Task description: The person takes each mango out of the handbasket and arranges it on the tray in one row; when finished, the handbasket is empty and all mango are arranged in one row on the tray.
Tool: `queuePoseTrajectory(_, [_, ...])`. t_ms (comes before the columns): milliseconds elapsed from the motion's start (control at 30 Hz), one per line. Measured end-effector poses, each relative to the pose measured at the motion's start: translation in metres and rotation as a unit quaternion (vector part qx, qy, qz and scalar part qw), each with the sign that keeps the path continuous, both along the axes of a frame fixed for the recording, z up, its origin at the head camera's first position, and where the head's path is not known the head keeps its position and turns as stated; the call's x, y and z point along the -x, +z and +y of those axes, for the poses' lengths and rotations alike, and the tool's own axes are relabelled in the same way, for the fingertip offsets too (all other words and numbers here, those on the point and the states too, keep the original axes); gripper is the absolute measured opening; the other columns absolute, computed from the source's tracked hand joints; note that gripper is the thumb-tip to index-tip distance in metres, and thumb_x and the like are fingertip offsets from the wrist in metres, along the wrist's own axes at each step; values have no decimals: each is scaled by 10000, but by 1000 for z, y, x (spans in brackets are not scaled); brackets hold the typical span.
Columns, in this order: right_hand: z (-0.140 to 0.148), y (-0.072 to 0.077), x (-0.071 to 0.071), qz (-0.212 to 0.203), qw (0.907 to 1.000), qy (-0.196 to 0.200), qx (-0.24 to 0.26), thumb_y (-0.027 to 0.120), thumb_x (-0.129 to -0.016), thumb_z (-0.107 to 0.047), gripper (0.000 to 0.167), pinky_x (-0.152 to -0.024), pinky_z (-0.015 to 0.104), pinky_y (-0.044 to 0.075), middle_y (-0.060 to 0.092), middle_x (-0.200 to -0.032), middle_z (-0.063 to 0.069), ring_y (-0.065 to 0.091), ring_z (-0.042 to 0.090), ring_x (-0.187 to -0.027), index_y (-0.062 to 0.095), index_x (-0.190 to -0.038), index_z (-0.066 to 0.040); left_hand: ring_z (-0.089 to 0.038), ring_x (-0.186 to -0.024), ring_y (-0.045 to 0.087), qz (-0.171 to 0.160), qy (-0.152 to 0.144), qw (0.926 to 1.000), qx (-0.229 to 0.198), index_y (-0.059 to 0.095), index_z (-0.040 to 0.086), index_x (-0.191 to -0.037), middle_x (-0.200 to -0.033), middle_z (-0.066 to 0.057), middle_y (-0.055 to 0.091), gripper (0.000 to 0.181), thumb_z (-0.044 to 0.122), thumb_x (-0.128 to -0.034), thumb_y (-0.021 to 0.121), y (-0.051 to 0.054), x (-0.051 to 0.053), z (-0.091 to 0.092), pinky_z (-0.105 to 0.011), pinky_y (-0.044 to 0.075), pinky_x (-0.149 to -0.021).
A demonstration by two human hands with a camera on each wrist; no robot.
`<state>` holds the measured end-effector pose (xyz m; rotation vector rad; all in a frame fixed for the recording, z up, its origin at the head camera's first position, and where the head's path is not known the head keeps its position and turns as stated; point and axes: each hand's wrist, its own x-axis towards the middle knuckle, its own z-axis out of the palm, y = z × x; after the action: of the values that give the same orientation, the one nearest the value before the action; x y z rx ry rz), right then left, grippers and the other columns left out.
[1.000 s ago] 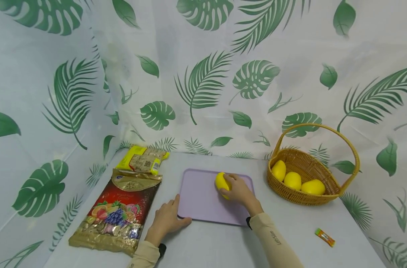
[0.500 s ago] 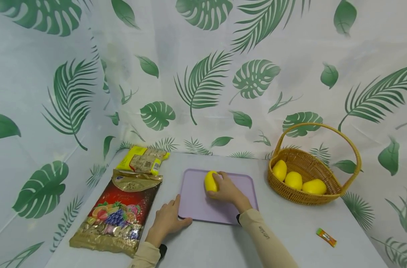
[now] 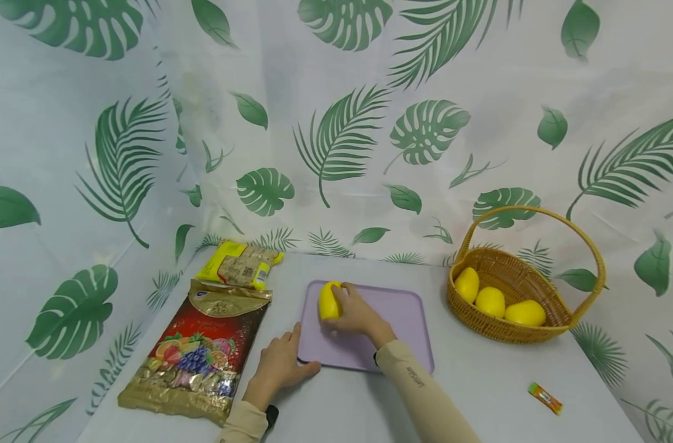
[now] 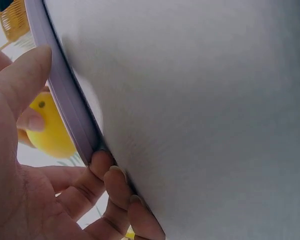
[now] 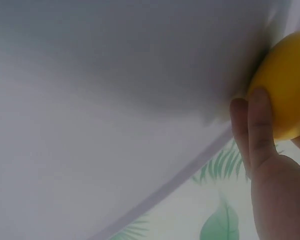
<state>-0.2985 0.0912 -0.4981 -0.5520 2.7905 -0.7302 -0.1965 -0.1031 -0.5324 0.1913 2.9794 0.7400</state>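
The right hand [image 3: 355, 311] has its fingers and thumb round a yellow mango-like fruit [image 3: 329, 301], over the left part of a lilac tray [image 3: 392, 326]. In the right wrist view the fingers of that hand [image 5: 277, 185] lie along the fruit [image 5: 287, 82], close to the tray surface [image 5: 90, 150]. At the tray's front left corner is the left hand [image 3: 281, 364]. The left wrist view shows this hand [image 4: 45, 165] with its thumb along the tray rim [image 4: 72, 100] and its fingertips at the corner, touching it.
A wicker basket [image 3: 480, 327] with three yellow fruits stands at the right, behind a small orange and green packet [image 3: 545, 398]. Left of the tray lie a large red and gold bag [image 3: 198, 344] and a yellow bag [image 3: 239, 263]. Leaf-patterned cloth hangs behind.
The right hand has moved left across the tray with the yellow fruit in its grip. The left hand has stayed at the tray corner. The head view has shifted slightly.
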Motion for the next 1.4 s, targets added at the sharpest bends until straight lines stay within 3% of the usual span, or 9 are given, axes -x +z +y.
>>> queuePoseTrajectory(233, [-15,-1,4,50,10000,50,-65,744,-833,-447,918,-1096,551,452,260,-1613,233,512,379,-1307,327,-1575,-103,-471,-1088,630,67,-16,10000,34,409,-11,-1496,-1339,-257,614,1021,582,-756,786,0,0,2,-645,510,-823])
queuePoseTrajectory(500, [-27,2,4,-86,9999,-63,-51,764,-829,-448,933,-1117,585,423,234,-1635,214,471,407,-1375,324,-1576,-105,-466,-1096,625,-32,-36,10000,-15,404,-6,-1504,-1343,-254,611,1015,580,-767,781,2,0,3,-652,505,-834])
queuePoseTrajectory(833, [-24,7,4,164,9998,-12,-144,742,-819,-494,942,-1049,545,486,271,-1615,218,553,359,-1242,326,-1570,-105,-463,-1070,627,-10,-18,10000,41,411,-11,-1497,-1329,-250,617,1008,573,-764,783,4,1,2,-636,507,-821])
queuePoseTrajectory(1067, [-5,18,-1,521,9980,23,-359,735,-827,-531,927,-1057,575,482,312,-1604,228,560,421,-1292,366,-1548,-83,-467,-1089,623,-38,7,10000,38,409,-8,-1500,-1326,-255,618,1018,585,-763,783,3,2,2,-651,503,-851])
queuePoseTrajectory(1233, [24,22,-5,764,9947,-135,-680,686,-869,-537,856,-1061,583,474,344,-1592,217,534,462,-1316,387,-1541,-100,-476,-1115,612,-172,5,9998,25,399,-11,-1504,-1347,-257,605,1020,580,-767,784,1,2,2,-666,494,-862])
queuePoseTrajectory(1400, [56,28,-4,954,9929,-287,-648,631,-905,-540,824,-1057,634,447,364,-1569,232,462,540,-1347,386,-1536,-70,-471,-1126,606,-199,80,9997,64,397,0,-1509,-1362,-253,597,1019,579,-767,786,3,0,2,-656,491,-881])
